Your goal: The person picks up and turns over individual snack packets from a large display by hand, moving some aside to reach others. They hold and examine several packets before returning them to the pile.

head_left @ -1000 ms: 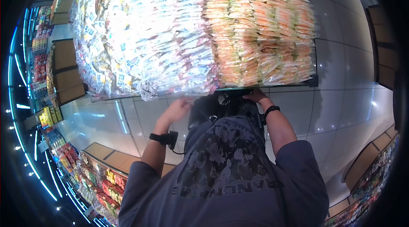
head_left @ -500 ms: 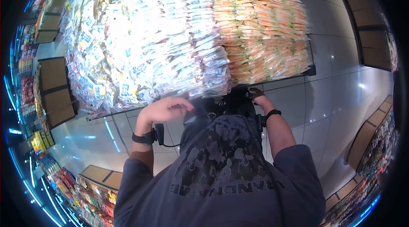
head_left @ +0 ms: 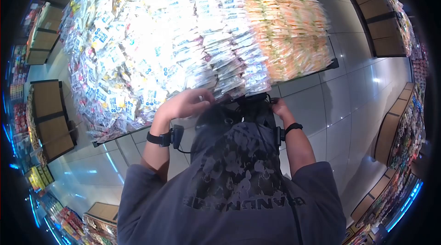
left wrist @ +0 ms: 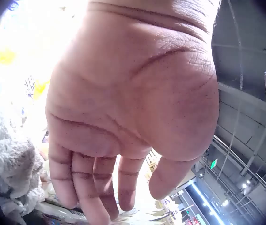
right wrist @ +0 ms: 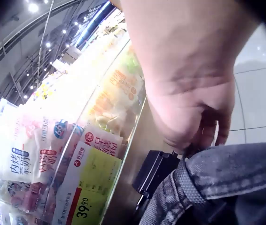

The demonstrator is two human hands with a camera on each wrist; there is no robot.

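Observation:
In the head view my left hand [head_left: 186, 103] hovers at the front edge of a heaped display of white snack packets [head_left: 220, 38], its fingers loosely bent. The left wrist view shows the bare palm [left wrist: 133, 103] with nothing in it, and a grey-white fuzzy bundle [left wrist: 8, 159] beside it. My right hand [head_left: 279, 106] hangs low near the display's front, by my waist. Seen from the right wrist, that hand [right wrist: 194, 112] is next to the jeans [right wrist: 184, 187] and a small black box [right wrist: 155, 171]; its fingers curl loosely, their tips partly hidden.
Orange packets [head_left: 287, 38] fill the display's right part. A yellow price card [right wrist: 88, 187] reading 39.90 stands on its clear front wall. Stocked shelf units with brown bases [head_left: 48, 118] line both sides, with tiled floor [head_left: 349, 93] between.
My left hand has lifted away from beside my waist to the packets' front edge. The display and shelves have shifted and rotated in view; my right hand stays low near the waist.

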